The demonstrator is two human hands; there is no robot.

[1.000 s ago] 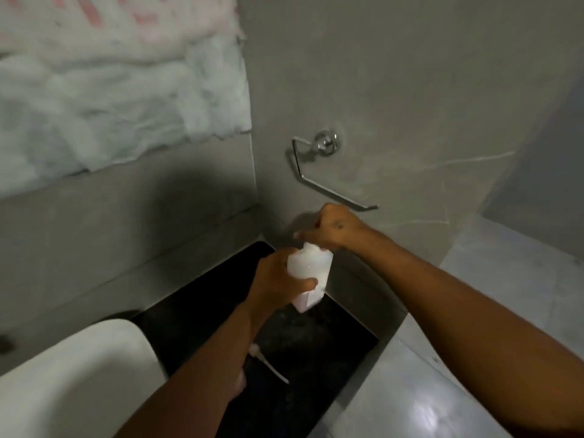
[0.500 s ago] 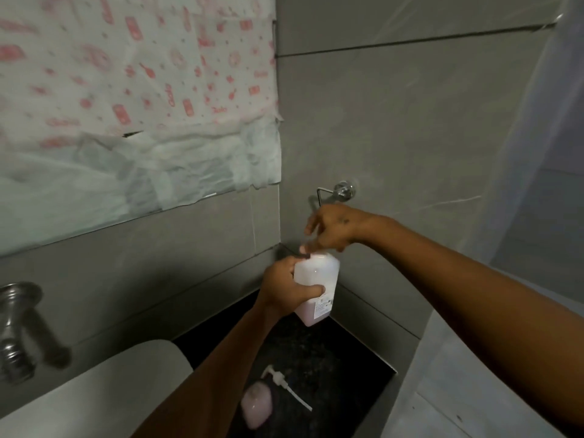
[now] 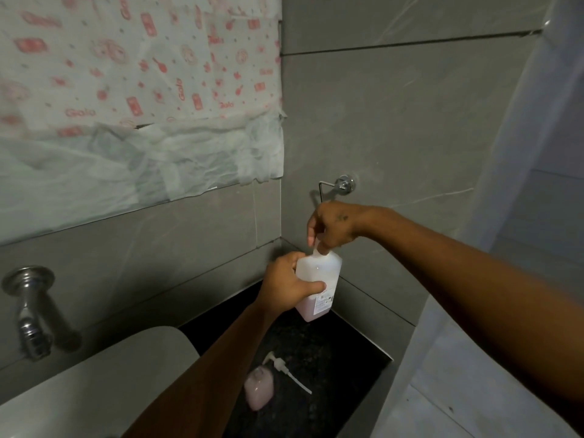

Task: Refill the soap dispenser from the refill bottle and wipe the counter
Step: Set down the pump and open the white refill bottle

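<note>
Black stone counter (image 3: pixel 331 358) sits cornered by grey tiled walls (image 3: pixel 395 121).

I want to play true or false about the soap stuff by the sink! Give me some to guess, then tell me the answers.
1. The left hand holds the refill bottle up in the air. True.
2. The right hand is wiping the counter. False: its fingers pinch the bottle's top.
3. The soap dispenser stands on the black counter. True.
4. The dispenser's pump is screwed on. False: it lies on the counter beside the dispenser.
5. The tap is to the right of the bottle. False: it is far to the left, above the white basin.
</note>
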